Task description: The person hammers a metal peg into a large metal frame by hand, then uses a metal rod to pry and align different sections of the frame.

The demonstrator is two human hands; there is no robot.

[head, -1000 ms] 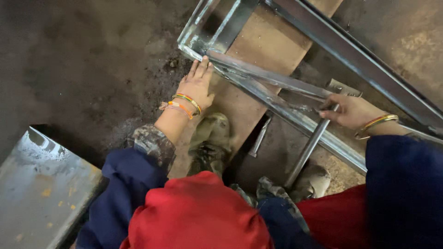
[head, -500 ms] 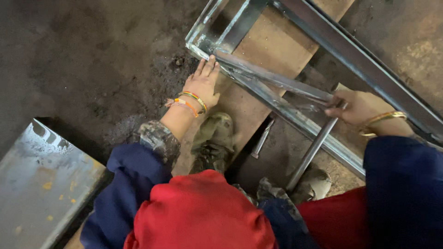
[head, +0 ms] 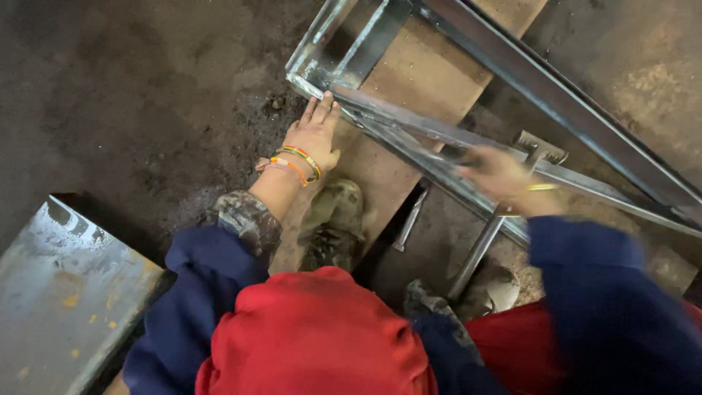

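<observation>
My left hand (head: 314, 139), with bangles at the wrist, lies flat and spread on a wooden board (head: 431, 77). Its fingertips touch the corner of a welded steel frame (head: 311, 73). My right hand (head: 501, 175) is blurred and hovers over the frame's slanted bars (head: 409, 121). It is just left of a hammer's head (head: 541, 146). The hammer's metal handle (head: 475, 256) runs down from under that wrist. Blur hides whether the fingers grip the handle or the bar.
A long steel channel (head: 563, 99) crosses the upper right. A flat steel plate (head: 58, 292) lies at lower left on the dark dirt floor. My shoe (head: 333, 223) rests on the board's edge, and a short metal rod (head: 409, 219) lies beside it.
My right hand has slid left along the bars, away from the hammer head, and is now blurred. The left hand and the hammer have stayed in place.
</observation>
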